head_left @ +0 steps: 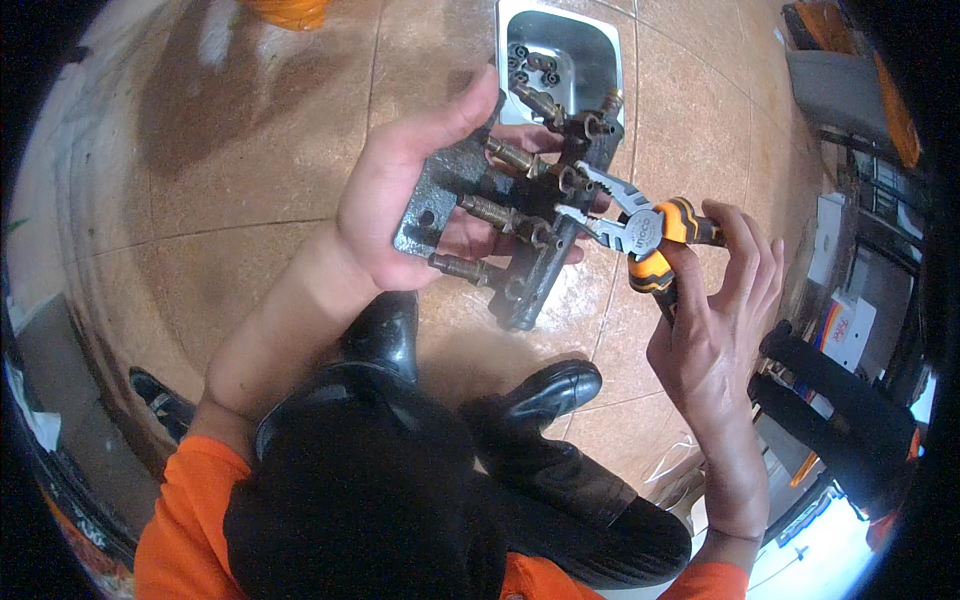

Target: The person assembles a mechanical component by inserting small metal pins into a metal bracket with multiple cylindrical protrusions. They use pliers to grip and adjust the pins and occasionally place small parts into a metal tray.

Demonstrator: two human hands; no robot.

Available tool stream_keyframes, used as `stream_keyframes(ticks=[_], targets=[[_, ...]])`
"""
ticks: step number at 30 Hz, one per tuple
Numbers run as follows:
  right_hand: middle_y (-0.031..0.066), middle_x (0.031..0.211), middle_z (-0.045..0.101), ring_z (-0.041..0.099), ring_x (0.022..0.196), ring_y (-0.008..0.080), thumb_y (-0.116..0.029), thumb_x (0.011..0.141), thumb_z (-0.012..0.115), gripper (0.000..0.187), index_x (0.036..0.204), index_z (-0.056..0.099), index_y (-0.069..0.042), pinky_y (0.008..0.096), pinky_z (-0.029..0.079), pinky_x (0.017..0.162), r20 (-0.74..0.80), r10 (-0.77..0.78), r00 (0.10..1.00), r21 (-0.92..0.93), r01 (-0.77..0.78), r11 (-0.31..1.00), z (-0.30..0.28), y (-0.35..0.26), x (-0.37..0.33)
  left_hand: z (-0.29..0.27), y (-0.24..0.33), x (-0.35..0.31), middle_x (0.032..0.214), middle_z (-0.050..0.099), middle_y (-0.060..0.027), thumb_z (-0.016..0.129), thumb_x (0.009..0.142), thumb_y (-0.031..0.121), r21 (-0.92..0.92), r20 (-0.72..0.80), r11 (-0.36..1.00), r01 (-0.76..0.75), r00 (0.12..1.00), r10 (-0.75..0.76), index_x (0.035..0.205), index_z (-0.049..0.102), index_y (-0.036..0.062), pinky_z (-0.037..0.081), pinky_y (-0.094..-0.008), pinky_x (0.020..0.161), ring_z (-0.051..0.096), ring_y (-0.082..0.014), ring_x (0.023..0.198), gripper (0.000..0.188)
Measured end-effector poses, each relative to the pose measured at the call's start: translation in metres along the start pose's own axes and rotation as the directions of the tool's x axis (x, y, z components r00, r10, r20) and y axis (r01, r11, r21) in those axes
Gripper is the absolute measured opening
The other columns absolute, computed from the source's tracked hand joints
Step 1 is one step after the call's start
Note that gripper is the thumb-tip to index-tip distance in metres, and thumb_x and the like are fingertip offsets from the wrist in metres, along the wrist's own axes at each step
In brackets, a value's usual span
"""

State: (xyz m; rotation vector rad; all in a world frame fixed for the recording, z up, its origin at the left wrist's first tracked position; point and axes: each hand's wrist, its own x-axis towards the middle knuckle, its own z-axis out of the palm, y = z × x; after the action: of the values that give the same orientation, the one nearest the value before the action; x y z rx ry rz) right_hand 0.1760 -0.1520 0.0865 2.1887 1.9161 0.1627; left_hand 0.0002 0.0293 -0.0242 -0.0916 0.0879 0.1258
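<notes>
My left hand (393, 185) is wrapped round a dark, greasy metal rail (532, 280) with a flat plate on one side, holding it up above the floor. Several brass-coloured threaded fittings (488, 212) stick out in a row between plate and rail. Its fingers pass underneath and are partly hidden by the metal. In my right hand (712, 315) is a pair of pliers (640, 225) with orange and black handles. The handles are spread, and the parted jaws reach the rail's fittings near its middle; whether they grip one I cannot tell.
A shiny metal basin (598, 60) rests on the tiled floor (280, 150) beyond the rail, with several small dark round parts (535, 66) inside. My black boots (560, 390) are below. At the right, another person's dark-clothed legs (835, 390) stand near shelving. An orange object (288, 10) lies at the far edge.
</notes>
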Motion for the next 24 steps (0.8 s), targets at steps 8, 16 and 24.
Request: stream_keyframes(ticks=[8, 16, 24], targets=[[0.0168, 0.126, 0.046, 0.049, 0.119, 0.0369, 0.006, 0.065, 0.071, 0.046, 0.107, 0.063, -0.01, 0.0533, 0.04, 0.094, 0.024, -0.129, 0.991, 0.105, 0.126, 0.986, -0.003, 0.014, 0.002, 0.01, -0.007, 0.004, 0.121, 0.064, -0.0246, 0.049, 0.101, 0.053, 0.068, -0.141, 0.994, 0.089, 0.987, -0.079, 0.136, 0.05, -0.0043, 0.058, -0.0532, 0.09, 0.07, -0.0385, 0.101, 0.067], [0.0209, 0.12, 0.048, 0.05, 0.107, 0.0384, -0.006, 0.074, 0.069, 0.039, 0.112, 0.061, -0.01, 0.0503, 0.039, 0.088, 0.148, 0.001, 0.989, 0.201, -0.031, 0.979, -0.008, -0.018, -0.01, 0.017, -0.006, -0.001, 0.121, 0.066, -0.0279, 0.04, 0.104, 0.054, 0.524, -0.398, 0.848, 0.08, 0.903, 0.16, 0.128, 0.059, -0.0026, 0.06, -0.0429, 0.09, 0.069, -0.0404, 0.104, 0.064], [0.0267, 0.128, 0.043, 0.049, 0.115, 0.0448, 0.011, 0.062, 0.063, 0.061, 0.121, 0.054, 0.002, 0.0545, 0.042, 0.094, 0.187, 0.088, 0.978, 0.289, -0.141, 0.947, -0.012, -0.036, -0.012, 0.006, -0.008, -0.001, 0.13, 0.056, -0.037, 0.033, 0.104, 0.058, 0.269, -0.216, 0.96, -0.072, 0.967, 0.133, 0.129, 0.06, 0.0011, 0.061, -0.0394, 0.087, 0.062, -0.0443, 0.119, 0.068]])
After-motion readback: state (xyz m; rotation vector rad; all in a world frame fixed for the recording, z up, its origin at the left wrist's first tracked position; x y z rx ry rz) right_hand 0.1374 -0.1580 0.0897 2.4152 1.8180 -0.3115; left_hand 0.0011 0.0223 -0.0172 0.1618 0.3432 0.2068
